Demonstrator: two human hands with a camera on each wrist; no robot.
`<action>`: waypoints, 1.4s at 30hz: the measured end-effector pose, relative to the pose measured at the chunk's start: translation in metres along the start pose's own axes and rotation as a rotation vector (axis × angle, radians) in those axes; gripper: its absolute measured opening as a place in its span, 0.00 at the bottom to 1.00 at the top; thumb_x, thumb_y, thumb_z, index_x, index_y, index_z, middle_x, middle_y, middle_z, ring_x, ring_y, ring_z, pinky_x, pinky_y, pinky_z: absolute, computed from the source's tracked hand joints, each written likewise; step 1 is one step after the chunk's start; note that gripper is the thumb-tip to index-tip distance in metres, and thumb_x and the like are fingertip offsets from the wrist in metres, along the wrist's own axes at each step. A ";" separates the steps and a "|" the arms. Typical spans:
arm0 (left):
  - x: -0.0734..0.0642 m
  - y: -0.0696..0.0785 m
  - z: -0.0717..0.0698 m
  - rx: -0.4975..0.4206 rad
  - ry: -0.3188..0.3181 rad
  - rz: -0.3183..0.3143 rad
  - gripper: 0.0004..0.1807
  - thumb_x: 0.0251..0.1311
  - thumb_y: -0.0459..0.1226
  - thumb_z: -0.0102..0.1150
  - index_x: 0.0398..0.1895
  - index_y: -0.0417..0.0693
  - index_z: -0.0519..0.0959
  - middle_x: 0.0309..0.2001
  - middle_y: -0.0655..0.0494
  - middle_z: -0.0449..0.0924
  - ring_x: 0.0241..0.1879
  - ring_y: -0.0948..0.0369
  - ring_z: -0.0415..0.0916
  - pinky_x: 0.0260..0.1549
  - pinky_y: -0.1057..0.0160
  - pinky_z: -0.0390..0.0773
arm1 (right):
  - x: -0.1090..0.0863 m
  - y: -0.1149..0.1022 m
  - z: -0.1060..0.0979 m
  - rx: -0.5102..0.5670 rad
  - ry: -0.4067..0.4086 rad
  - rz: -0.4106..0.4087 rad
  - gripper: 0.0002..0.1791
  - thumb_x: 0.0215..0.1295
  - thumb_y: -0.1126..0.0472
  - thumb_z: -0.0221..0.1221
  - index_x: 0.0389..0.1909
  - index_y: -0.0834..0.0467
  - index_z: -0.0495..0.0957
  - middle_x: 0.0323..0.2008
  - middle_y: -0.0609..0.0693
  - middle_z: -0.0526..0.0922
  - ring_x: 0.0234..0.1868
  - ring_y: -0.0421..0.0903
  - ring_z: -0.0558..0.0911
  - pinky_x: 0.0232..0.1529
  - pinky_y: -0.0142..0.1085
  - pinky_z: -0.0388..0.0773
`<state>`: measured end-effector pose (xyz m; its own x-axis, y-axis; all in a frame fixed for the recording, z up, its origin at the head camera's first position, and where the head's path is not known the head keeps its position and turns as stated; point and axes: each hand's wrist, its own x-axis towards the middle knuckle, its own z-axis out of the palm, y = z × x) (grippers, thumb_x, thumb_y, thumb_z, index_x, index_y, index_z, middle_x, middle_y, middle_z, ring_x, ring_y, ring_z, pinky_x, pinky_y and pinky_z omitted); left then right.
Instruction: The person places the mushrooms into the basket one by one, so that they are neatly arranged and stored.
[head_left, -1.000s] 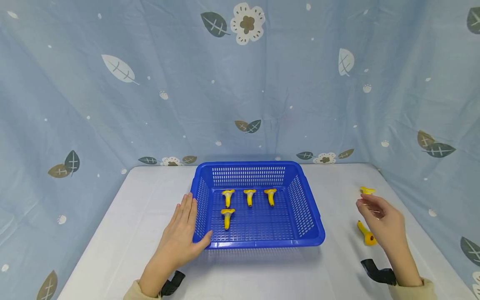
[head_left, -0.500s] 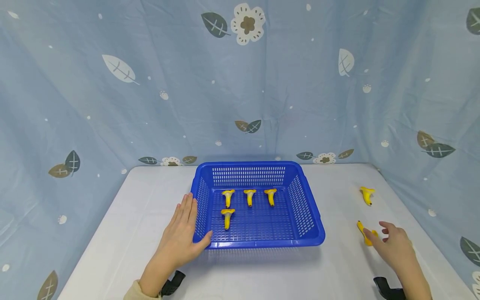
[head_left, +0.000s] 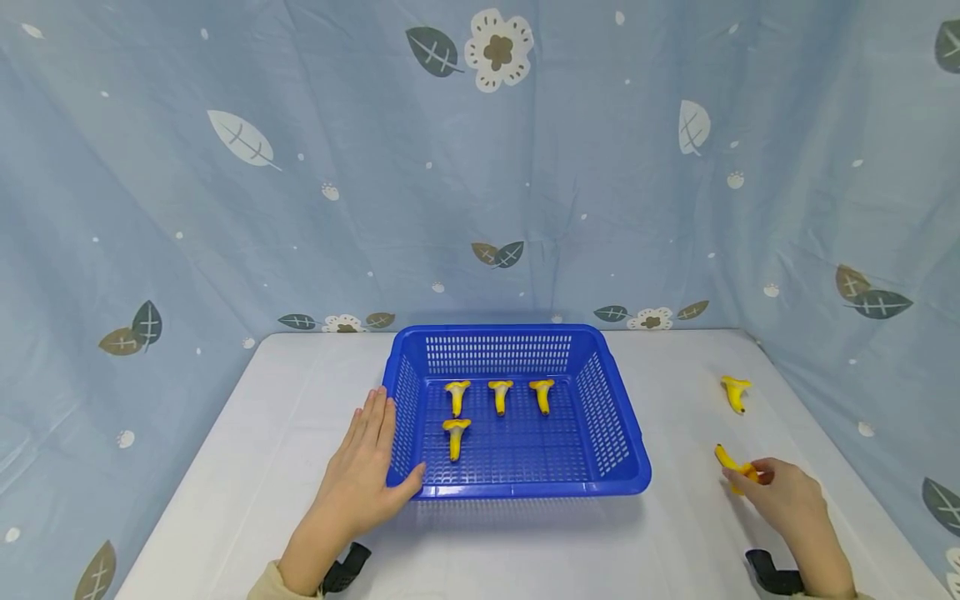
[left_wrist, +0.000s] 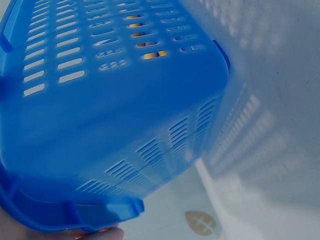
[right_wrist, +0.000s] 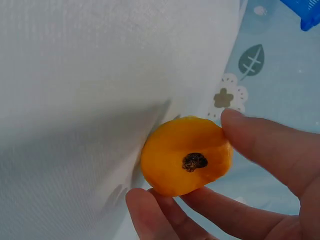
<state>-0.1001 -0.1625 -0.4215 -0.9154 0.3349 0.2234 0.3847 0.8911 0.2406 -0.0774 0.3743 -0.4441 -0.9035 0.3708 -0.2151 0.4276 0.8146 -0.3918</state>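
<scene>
A blue plastic basket [head_left: 525, 490] with slotted walls stands mid-table. My left hand [head_left: 360, 475] lies along its left rim with fingers straight, thumb at the front left corner. In the left wrist view, fingertips show beneath the basket's rim [left_wrist: 45, 220]. At the table's right side, my right hand [head_left: 795, 500] pinches a yellow chanterelle mushroom [head_left: 725, 457] by its cap. The right wrist view shows the cap [right_wrist: 170, 155] face-on, with a dark spot in its middle, thumb at one edge and fingers at the other. Its stem points away from the hand in the head view.
Several yellow mushrooms lie in the basket: a back row, including one mushroom [head_left: 500, 397], and one mushroom [head_left: 455, 437] in front at the left. Another mushroom [head_left: 734, 393] lies on the white table [head_left: 570, 558] farther back right. A blue patterned curtain [head_left: 360, 167] hangs behind.
My right hand has drawn back from the far right mushroom, leaving it lying on the table, and has come to grip the nearer one. The left hand stays in place.
</scene>
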 end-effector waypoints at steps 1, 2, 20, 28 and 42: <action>0.000 0.000 0.000 0.001 0.002 0.001 0.54 0.60 0.56 0.58 0.75 0.27 0.49 0.77 0.34 0.40 0.77 0.42 0.38 0.74 0.48 0.44 | 0.000 0.000 0.000 0.001 0.007 -0.001 0.36 0.61 0.47 0.64 0.47 0.80 0.72 0.36 0.71 0.78 0.34 0.59 0.78 0.27 0.43 0.77; 0.000 0.000 0.000 0.002 0.003 0.002 0.54 0.60 0.56 0.58 0.75 0.27 0.49 0.77 0.34 0.40 0.77 0.42 0.38 0.74 0.47 0.44 | 0.001 0.001 0.001 0.001 0.013 -0.004 0.34 0.61 0.49 0.64 0.47 0.80 0.73 0.36 0.71 0.79 0.34 0.57 0.78 0.26 0.42 0.77; 0.000 0.000 0.000 0.004 0.012 0.009 0.53 0.60 0.56 0.58 0.75 0.27 0.49 0.77 0.33 0.41 0.77 0.42 0.38 0.74 0.48 0.44 | 0.003 -0.004 -0.002 0.063 0.047 -0.014 0.31 0.61 0.53 0.64 0.50 0.78 0.73 0.39 0.72 0.78 0.33 0.57 0.79 0.24 0.39 0.77; 0.000 0.000 0.000 0.005 0.007 0.006 0.53 0.61 0.56 0.58 0.75 0.27 0.49 0.77 0.34 0.40 0.77 0.42 0.37 0.74 0.47 0.44 | 0.002 -0.012 -0.005 0.086 0.152 -0.118 0.26 0.61 0.58 0.63 0.51 0.76 0.74 0.43 0.73 0.76 0.41 0.64 0.77 0.30 0.46 0.78; 0.000 0.000 0.000 0.005 -0.002 0.001 0.54 0.61 0.56 0.58 0.75 0.27 0.48 0.77 0.34 0.40 0.77 0.42 0.37 0.74 0.47 0.44 | -0.001 -0.025 0.000 0.204 0.255 -0.187 0.19 0.62 0.61 0.63 0.50 0.70 0.81 0.43 0.65 0.76 0.33 0.57 0.85 0.20 0.29 0.78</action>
<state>-0.1002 -0.1625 -0.4211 -0.9153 0.3362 0.2218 0.3849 0.8924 0.2355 -0.0876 0.3536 -0.4336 -0.9338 0.3443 0.0969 0.2285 0.7827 -0.5790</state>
